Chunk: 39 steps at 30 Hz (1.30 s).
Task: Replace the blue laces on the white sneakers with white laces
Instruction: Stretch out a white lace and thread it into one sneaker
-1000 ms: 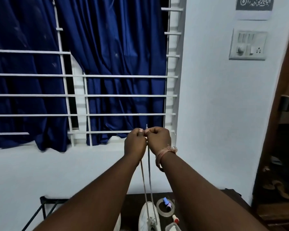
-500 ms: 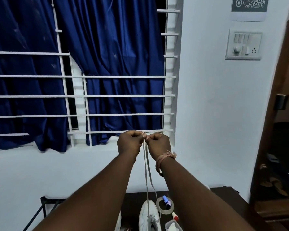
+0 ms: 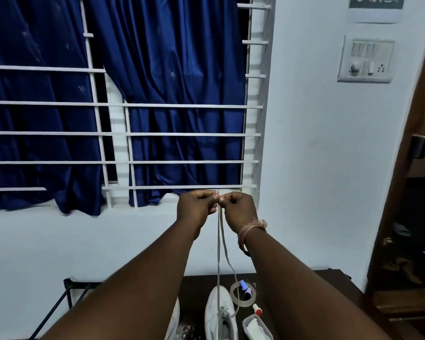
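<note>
Two strands of white lace (image 3: 219,241) rise taut from sneaker (image 3: 220,312) on table (image 3: 334,278); left hand (image 3: 198,207) and right hand (image 3: 239,208) pinch the tips together. Light, limp, likely slippery; best held near tips

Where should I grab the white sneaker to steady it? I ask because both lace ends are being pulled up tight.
Probably across the toe of the white sneaker, from above: that front part is bare and broad. The white lace rises from the eyelets to the left hand and right hand, so keep off them.
</note>
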Available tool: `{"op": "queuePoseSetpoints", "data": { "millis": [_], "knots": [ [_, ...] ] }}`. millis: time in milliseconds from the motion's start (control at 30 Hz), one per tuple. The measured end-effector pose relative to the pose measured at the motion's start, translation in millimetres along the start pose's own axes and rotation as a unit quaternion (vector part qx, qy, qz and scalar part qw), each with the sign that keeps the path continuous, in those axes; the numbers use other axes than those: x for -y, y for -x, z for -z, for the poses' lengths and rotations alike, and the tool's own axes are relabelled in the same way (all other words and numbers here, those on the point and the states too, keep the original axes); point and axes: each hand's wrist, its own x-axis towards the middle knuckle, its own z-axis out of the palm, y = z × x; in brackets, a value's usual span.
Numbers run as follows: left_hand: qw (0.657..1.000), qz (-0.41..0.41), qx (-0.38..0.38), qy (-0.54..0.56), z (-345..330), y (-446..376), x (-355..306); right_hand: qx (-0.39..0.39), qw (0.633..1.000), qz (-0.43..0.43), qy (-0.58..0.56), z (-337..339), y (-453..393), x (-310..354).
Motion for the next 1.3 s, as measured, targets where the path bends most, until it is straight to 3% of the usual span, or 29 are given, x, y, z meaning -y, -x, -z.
{"op": "queuePoseSetpoints", "data": {
  "millis": [100, 233, 400, 500, 733, 900, 1200, 1300],
  "knots": [
    [0.999, -0.002, -0.023, -0.049, 5, 4, 18, 0.007, 0.999, -0.035, 0.016, -3, 9, -17],
    [0.993, 0.015, 0.007, -0.113, 13, 19, 52, 0.022, 0.996, -0.091, 0.005, -5, 22, -49],
    [0.991, 0.068, 0.037, -0.107, 23, 39, 109, 0.053, 0.988, -0.147, -0.019, -15, 45, -99],
    [0.987, 0.098, 0.014, -0.126, 26, 50, 139, 0.069, 0.983, -0.168, -0.027, -20, 65, -127],
    [0.98, 0.181, 0.026, -0.082, 28, 70, 182, 0.102, 0.977, -0.181, -0.058, -25, 95, -171],
    [0.971, 0.233, 0.043, -0.035, 32, 76, 203, 0.079, 0.974, -0.191, -0.095, -24, 106, -193],
    [0.984, 0.173, 0.051, 0.003, 45, 102, 232, 0.088, 0.975, -0.192, -0.067, -31, 115, -216],
    [0.986, 0.15, 0.061, -0.046, 49, 104, 239, 0.068, 0.974, -0.192, -0.095, -31, 118, -223]
  ]
}}
